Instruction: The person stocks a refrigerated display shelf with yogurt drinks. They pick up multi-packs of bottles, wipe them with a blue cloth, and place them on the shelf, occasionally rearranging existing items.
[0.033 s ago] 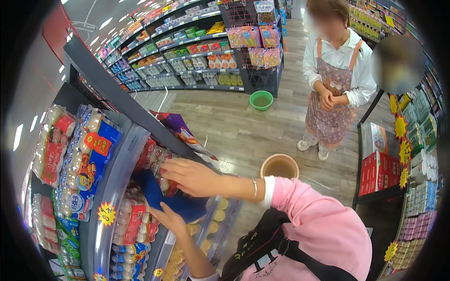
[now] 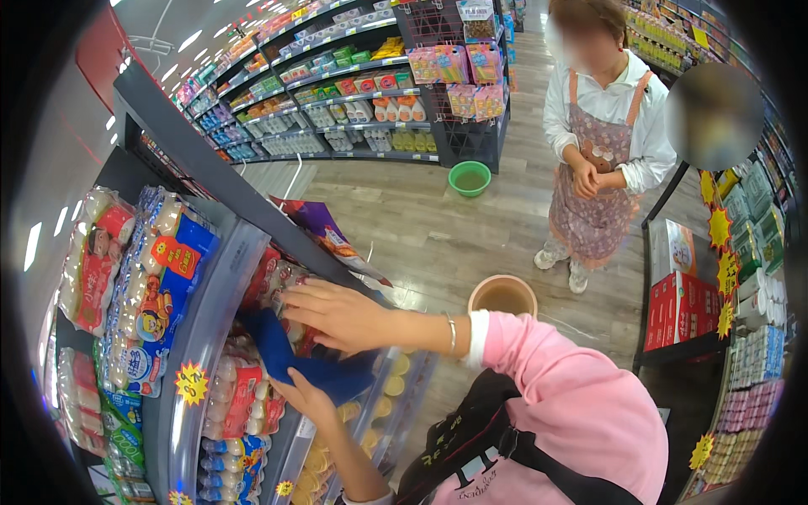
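A dark blue cloth (image 2: pixel 282 349) drapes over the packs of bottled drinks on the chilled shelf in front of me. My left hand (image 2: pixel 307 397) comes up from below and has the cloth's lower edge between thumb and fingers. Above it my right hand (image 2: pixel 337 316) reaches in from the right, its fingers stretched out over red-labelled bottle packs (image 2: pixel 261 282) at the cloth's upper side. Whether its fingertips press on the packs is hard to see. More shrink-wrapped bottles (image 2: pixel 231 396) with red labels stand left of the cloth.
Clear plastic shelf edges (image 2: pixel 220 307) run beside my hands, and yellow-lidded cups (image 2: pixel 318 463) fill a lower shelf. On the floor stand a beige bucket (image 2: pixel 502 286) and a green basin (image 2: pixel 469 188). A person in an apron (image 2: pixel 598 160) stands across the aisle, hands clasped.
My right hand has shifted very slightly, and my left fingers have moved a little to the right along the cloth. Otherwise things look the same.
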Available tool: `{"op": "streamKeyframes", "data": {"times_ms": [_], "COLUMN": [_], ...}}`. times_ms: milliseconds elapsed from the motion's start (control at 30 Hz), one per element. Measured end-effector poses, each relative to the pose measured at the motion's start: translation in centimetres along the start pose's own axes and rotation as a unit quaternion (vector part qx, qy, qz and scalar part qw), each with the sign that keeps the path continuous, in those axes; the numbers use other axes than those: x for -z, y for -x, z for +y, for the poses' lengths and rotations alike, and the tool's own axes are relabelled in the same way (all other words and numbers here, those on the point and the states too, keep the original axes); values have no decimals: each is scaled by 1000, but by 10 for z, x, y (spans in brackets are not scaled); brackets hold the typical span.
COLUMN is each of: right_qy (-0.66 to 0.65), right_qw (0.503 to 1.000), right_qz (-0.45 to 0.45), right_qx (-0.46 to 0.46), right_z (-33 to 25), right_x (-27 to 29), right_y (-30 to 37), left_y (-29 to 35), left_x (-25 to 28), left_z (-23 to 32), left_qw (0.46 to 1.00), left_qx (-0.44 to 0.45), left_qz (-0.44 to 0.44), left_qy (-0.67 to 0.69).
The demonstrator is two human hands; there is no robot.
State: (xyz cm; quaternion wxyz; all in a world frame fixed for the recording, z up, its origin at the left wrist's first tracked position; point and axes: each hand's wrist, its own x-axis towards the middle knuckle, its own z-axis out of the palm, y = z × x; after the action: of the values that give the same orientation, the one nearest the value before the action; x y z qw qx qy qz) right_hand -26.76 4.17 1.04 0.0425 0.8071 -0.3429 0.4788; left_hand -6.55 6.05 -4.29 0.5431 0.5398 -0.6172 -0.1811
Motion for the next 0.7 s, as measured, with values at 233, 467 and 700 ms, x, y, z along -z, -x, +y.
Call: {"op": "streamKeyframes", "data": {"times_ms": [233,467,700], "right_qy": [136,127,93], "right_qw": [983,964,971], "right_qz": [-118,-211,-154], "right_qx": [-19,-101,-157], "right_z": [29,27,31], "right_x": [-43,-45,-71], "right_y": [-21,-45,-36], "left_y": [2,-21,-21], "left_x": [23,17,21], "left_z": [6,-1,16], "left_qw": [888,807,778], "left_qx": [307,360,388], "left_qz": [-36,-71,-97], "left_qy": [339,464,484]}}
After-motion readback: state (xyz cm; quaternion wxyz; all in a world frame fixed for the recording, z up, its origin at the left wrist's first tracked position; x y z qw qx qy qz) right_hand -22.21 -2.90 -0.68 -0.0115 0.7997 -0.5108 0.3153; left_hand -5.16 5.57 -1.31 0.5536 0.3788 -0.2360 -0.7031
